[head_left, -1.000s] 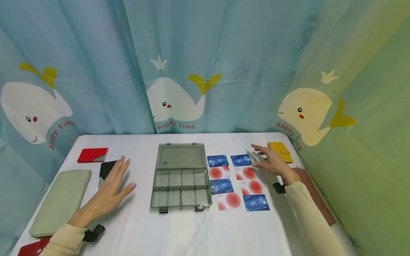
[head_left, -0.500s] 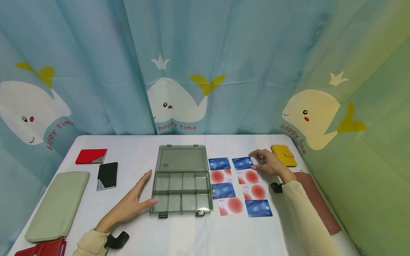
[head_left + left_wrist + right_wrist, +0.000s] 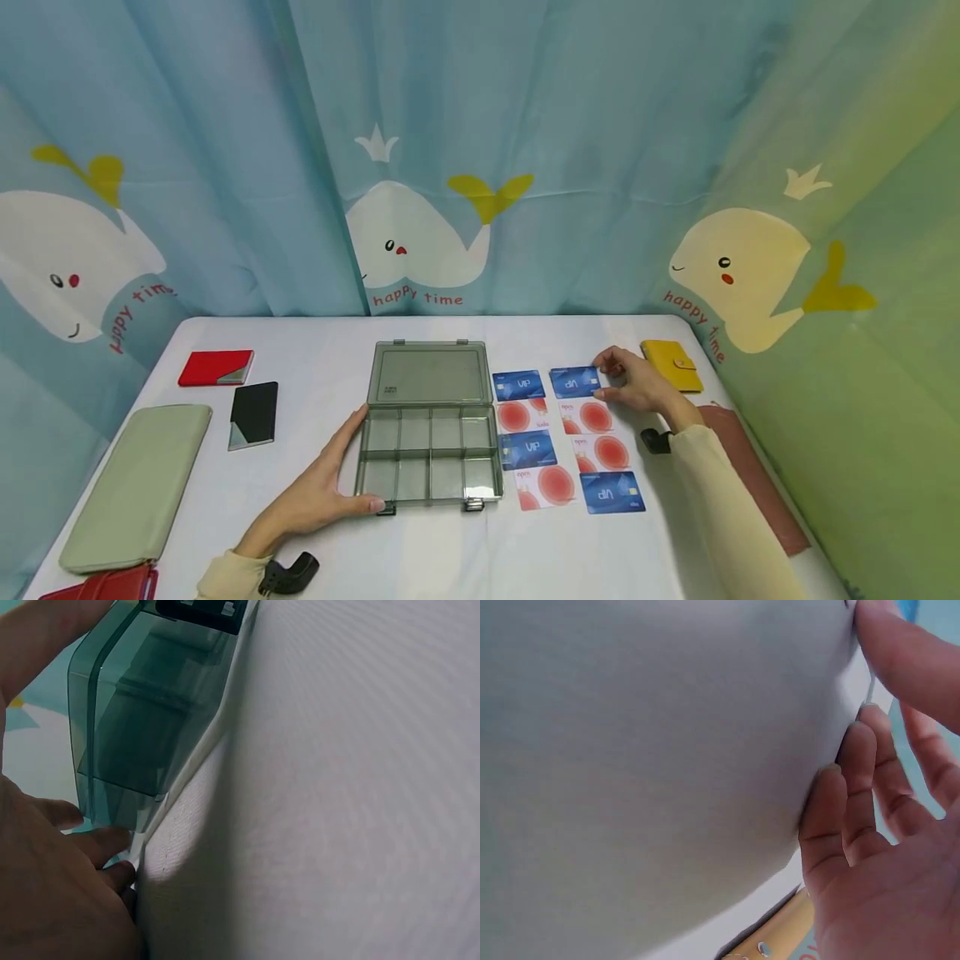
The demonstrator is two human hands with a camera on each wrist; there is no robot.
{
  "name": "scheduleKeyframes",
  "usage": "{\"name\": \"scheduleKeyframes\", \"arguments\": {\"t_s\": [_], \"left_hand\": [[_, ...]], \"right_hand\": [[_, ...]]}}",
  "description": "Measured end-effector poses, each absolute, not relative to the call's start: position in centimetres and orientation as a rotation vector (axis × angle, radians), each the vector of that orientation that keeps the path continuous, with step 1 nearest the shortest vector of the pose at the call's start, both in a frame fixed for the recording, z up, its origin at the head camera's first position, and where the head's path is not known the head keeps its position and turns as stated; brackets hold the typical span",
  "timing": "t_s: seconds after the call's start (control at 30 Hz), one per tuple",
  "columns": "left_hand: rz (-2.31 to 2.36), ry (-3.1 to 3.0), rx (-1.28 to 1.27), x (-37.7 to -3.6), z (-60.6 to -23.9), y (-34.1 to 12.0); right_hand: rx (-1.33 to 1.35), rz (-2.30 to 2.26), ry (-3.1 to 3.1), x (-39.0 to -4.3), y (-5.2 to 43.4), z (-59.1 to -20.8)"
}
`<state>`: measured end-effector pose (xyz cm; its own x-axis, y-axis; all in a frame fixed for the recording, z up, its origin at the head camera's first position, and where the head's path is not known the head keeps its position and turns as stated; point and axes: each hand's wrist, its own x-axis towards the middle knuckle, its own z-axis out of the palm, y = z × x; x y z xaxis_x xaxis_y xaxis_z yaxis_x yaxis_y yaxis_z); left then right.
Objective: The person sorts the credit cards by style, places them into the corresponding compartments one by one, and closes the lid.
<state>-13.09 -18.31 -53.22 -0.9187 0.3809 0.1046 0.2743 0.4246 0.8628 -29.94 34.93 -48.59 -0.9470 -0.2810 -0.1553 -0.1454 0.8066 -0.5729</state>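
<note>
Now left hand (image 3: 318, 490) reached box (image 3: 415, 429), fingers spread, likely steadying it; right hand (image 3: 636, 385) touched blue card (image 3: 573, 382), could not tell if pinching.

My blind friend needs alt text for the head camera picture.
A person's left hand touches an open, divided clear box while the right hand touches a blue card among others on a white table. A whale-print curtain hangs behind.

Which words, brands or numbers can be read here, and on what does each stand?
"happy time": three times, on the curtain.
"VIP": on the four blue cards, upside down on the two at right.
Too small or blurred: lettering on the red-and-white cards, marks on the box lid, the blue cards' fine print.
Right wrist view: red letters, cut off.
</note>
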Motion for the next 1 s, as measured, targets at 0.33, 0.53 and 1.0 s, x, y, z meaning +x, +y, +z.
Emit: {"name": "scheduleKeyframes", "arguments": {"t_s": [0.33,0.53,1.0], "left_hand": [[1.508,2.578,0.595,-13.0,-53.4,-18.4],[1.536,2.55,0.577,-13.0,-53.6,-18.4],[1.535,2.552,0.578,-13.0,-53.3,-18.3]], "right_hand": [[-0.363,-0.912,2.831,-29.2,34.5,-48.9],[-0.372,-0.89,2.804,-28.7,34.4,-49.0],[-0.369,-0.909,2.781,-28.1,34.7,-48.9]]}}
